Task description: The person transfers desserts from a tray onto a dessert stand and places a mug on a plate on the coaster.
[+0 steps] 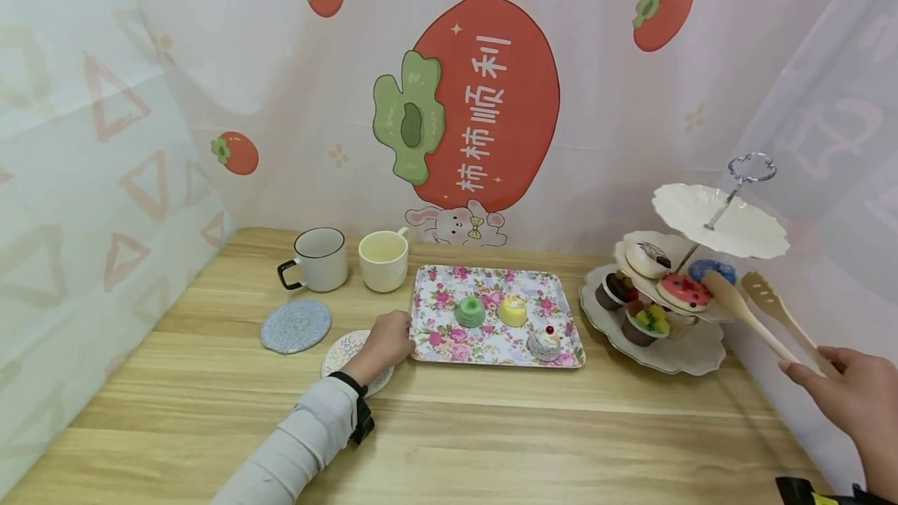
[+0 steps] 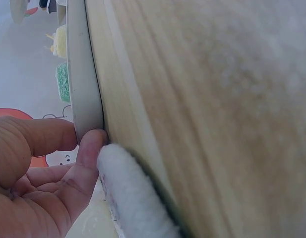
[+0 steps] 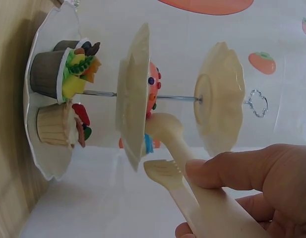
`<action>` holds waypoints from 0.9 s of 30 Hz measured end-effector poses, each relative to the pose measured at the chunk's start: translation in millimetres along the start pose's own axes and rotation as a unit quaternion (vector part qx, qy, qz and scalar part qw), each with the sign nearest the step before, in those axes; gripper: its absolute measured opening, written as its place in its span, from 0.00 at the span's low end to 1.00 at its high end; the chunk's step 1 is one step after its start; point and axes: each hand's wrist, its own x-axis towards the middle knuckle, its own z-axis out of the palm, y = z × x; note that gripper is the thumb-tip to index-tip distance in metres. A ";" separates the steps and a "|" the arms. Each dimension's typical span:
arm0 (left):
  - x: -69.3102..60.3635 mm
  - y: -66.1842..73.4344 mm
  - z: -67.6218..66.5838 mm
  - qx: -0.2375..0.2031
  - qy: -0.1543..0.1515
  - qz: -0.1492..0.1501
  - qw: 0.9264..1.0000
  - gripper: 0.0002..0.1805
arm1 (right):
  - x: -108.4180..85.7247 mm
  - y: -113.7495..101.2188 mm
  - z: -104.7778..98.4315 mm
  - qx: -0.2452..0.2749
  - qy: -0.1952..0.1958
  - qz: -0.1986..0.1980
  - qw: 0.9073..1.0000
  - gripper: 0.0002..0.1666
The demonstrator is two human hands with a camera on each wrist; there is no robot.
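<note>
My left hand [image 1: 382,345] pinches the left edge of a flowered tray [image 1: 438,345]; in the left wrist view, thumb and finger meet at the tray's rim [image 2: 86,74]. On the tray stand a green cake [image 1: 470,312], a yellow cake [image 1: 513,311] and a speckled cake [image 1: 545,344] with a red top. At the right, my right hand [image 1: 852,384] holds food tongs [image 1: 754,322], their ends apart. These ends are beside the middle tier of a cake stand [image 1: 722,217], near a blue doughnut [image 1: 712,270] and a pink doughnut [image 1: 684,292]. Whether they touch either, I cannot tell.
A white mug [image 1: 323,259] and a cream cup [image 1: 383,262] stand at the back left. Before them lie a blue-grey coaster [image 1: 296,326] and a pale coaster [image 1: 340,353], partly under my left wrist. Cupcakes [image 1: 645,324] fill the stand's bottom tier; a white doughnut [image 1: 647,259] is above.
</note>
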 end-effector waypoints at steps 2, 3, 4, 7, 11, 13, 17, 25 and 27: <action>0.1 0.1 -0.3 -0.001 -0.001 -0.002 1.000 0.17 | 5.0 10.0 5.3 0.003 0.000 0.002 1.000 0.45; 0.1 0.0 -0.3 -0.001 -0.001 -0.002 1.000 0.17 | 2.8 7.0 3.7 0.004 0.001 -0.002 1.000 0.45; 0.1 0.2 -0.3 -0.001 -0.001 -0.003 1.000 0.17 | 0.9 1.0 0.0 0.008 -0.007 0.007 1.000 0.41; 0.3 0.1 0.0 -0.001 -0.002 -0.004 1.000 0.17 | -9.5 -19.4 -11.0 0.009 -0.009 0.008 1.000 0.38; 0.3 0.1 0.1 0.000 -0.001 0.000 1.000 0.17 | -23.3 -42.9 -23.6 0.018 -0.011 0.009 1.000 0.36; -0.1 0.1 -0.2 -0.002 0.001 0.003 1.000 0.18 | -26.9 -46.2 -24.7 0.027 -0.007 0.006 1.000 0.35; -0.9 0.4 -1.0 -0.005 0.005 0.010 1.000 0.21 | -35.6 -53.0 -27.0 0.046 0.001 -0.003 0.999 0.34; -1.2 0.3 -0.9 0.000 0.009 0.012 1.000 0.21 | -50.8 -67.3 -28.9 0.028 -0.014 -0.012 0.999 0.38; -1.2 0.4 -0.8 0.001 0.010 0.013 1.000 0.21 | -55.9 -71.4 -28.4 0.028 -0.010 -0.031 0.999 0.37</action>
